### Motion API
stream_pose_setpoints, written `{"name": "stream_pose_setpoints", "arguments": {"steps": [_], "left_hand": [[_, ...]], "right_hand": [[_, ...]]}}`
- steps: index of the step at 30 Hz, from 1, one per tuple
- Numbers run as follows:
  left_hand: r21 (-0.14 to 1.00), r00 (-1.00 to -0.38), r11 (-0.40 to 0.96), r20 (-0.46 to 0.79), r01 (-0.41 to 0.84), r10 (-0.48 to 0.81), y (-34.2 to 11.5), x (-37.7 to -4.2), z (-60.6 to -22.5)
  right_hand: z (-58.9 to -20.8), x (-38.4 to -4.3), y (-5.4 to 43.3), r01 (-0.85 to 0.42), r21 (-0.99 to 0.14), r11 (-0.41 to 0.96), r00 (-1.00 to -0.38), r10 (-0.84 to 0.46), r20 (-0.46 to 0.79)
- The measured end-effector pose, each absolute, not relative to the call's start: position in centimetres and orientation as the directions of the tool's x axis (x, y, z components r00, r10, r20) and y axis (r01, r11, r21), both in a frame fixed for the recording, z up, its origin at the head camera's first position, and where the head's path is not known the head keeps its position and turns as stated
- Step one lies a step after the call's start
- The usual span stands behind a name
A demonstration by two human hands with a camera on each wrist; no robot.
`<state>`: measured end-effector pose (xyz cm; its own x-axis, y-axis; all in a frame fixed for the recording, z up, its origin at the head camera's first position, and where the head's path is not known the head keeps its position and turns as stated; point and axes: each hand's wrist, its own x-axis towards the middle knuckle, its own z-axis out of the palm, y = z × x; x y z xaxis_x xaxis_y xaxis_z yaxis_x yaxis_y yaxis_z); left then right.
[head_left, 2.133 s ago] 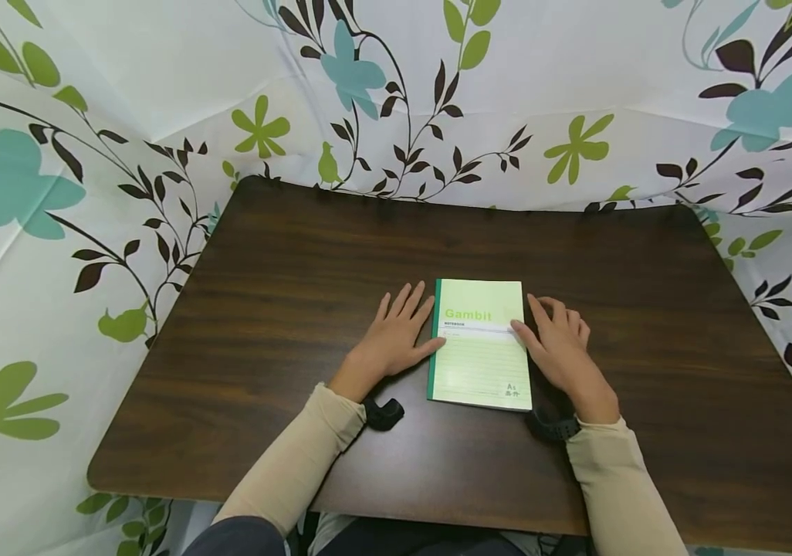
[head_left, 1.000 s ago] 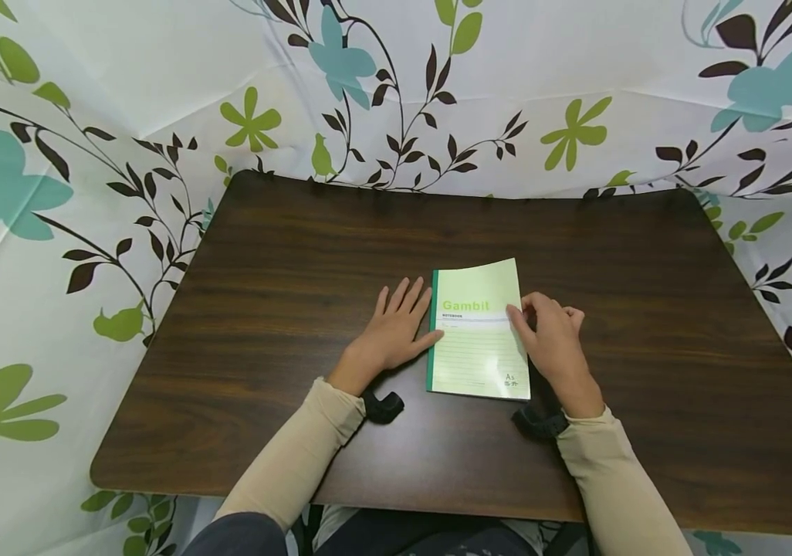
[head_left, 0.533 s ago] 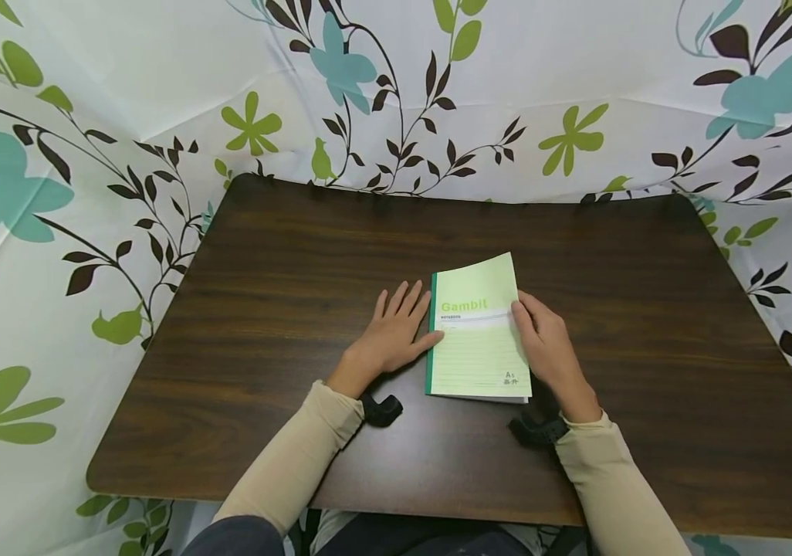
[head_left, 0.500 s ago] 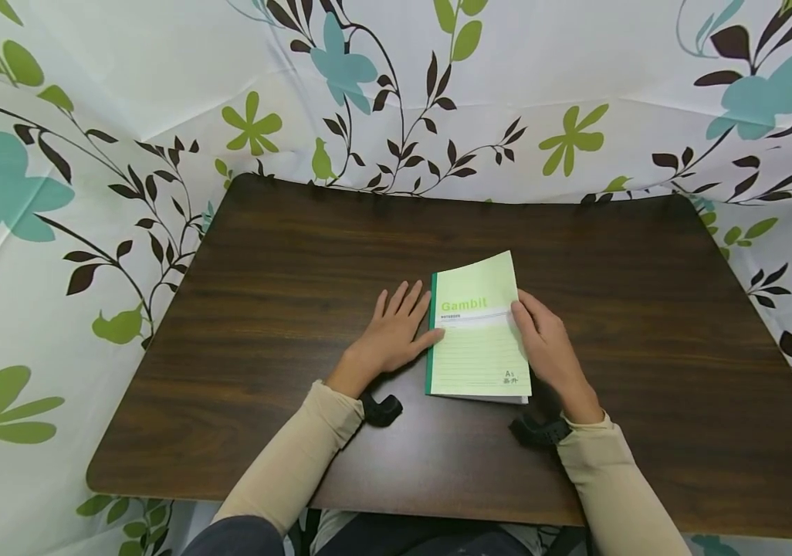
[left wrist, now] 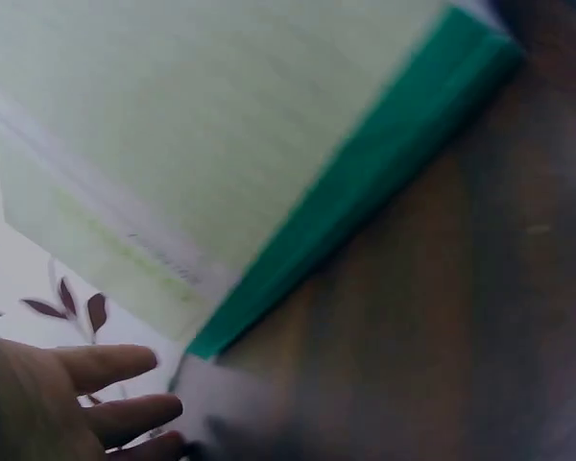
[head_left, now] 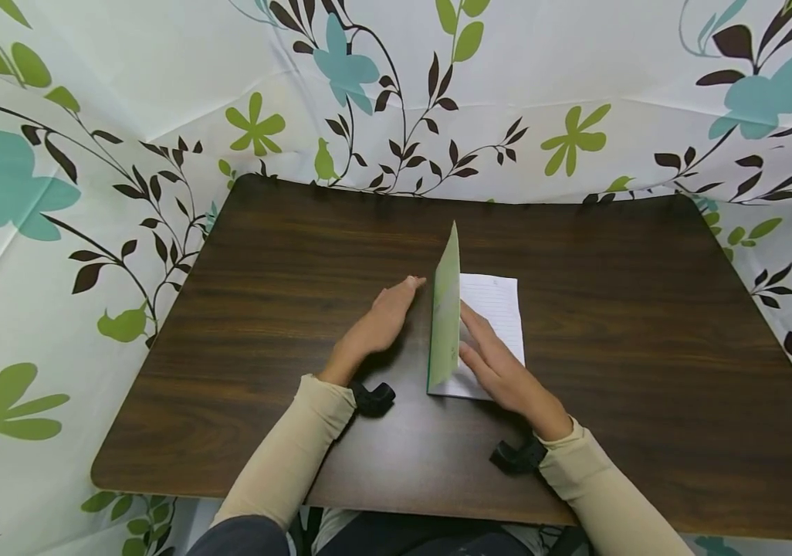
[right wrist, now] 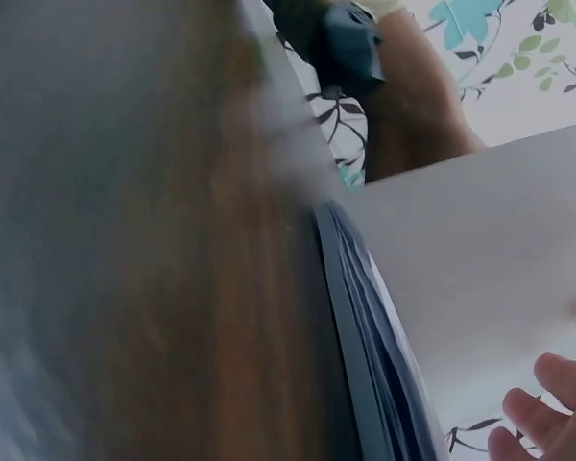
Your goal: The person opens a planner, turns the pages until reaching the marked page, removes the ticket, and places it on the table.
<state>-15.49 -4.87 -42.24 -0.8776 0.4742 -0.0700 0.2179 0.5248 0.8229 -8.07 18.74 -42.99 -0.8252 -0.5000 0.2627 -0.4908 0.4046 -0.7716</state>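
A notebook lies on the table with its pale green cover (head_left: pixel 446 309) swung up nearly upright, baring a white ruled page (head_left: pixel 496 297) on the right. My right hand (head_left: pixel 503 371) reaches over that page, fingertips and thumb at the cover's inner side. In the right wrist view its fingers (right wrist: pixel 547 403) are extended beside the white inside of the cover (right wrist: pixel 480 230). My left hand (head_left: pixel 380 318) is turned on edge, left of the raised cover, holding nothing. The left wrist view shows its fingers (left wrist: pixel 125 415) spread near the green spine strip (left wrist: pixel 365 182).
The notebook is around the middle of a dark wood-grain table (head_left: pixel 299 255). A white curtain (head_left: pixel 181 62) printed with leaves and flowers hangs behind and at the sides. Black wrist-worn devices (head_left: pixel 375 400) sit below both hands.
The notebook's cover has been lifted from its right edge and swung leftward to upright. My right hand moved left with it and let go its grip; my left hand left the spine and turned on edge.
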Motion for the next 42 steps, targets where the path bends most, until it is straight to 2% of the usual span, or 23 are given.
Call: {"name": "stream_pose_setpoints", "arguments": {"steps": [3, 6, 15, 18, 21, 32, 36, 42], "left_hand": [[0.91, -0.899, 0.373, 0.001, 0.182, 0.437, -5.4, -15.9, -41.5], [0.948, -0.905, 0.254, 0.071, 0.192, 0.419, -5.8, -15.9, -40.7], [0.963, -0.89, 0.165, 0.12, 0.211, 0.439, -6.0, -14.9, -38.2], [0.963, -0.889, 0.169, 0.114, 0.208, 0.443, -6.2, -14.9, -37.8], [0.959, -0.893, 0.187, 0.113, 0.212, 0.435, -6.6, -15.2, -37.8], [0.953, -0.927, 0.245, 0.079, 0.178, 0.367, -10.9, -15.9, -40.7], [0.926, -0.916, 0.325, 0.048, 0.191, 0.399, -12.8, -15.9, -41.7], [0.847, -0.902, 0.499, -0.054, 0.186, 0.429, -14.4, -15.7, -42.4]], "right_hand": [[-43.1, -8.1, 18.3, -0.529, -0.728, 0.436, -0.8, -0.542, 0.257], [-43.2, -8.1, 18.0, -0.554, -0.689, 0.468, -0.787, -0.564, 0.249], [-43.7, -7.6, 17.0, -0.622, -0.579, 0.527, -0.735, -0.647, 0.202], [-43.4, -7.5, 17.1, -0.602, -0.584, 0.544, -0.748, -0.639, 0.176], [-43.1, -7.6, 17.4, -0.554, -0.606, 0.571, -0.79, -0.591, 0.164], [-43.4, -8.9, 19.1, -0.401, -0.61, 0.683, -0.916, -0.293, 0.274], [-43.4, -9.1, 19.8, -0.289, -0.557, 0.779, -0.955, -0.189, 0.231], [-43.4, -9.3, 20.6, -0.149, -0.473, 0.868, -0.987, -0.103, 0.121]]}}
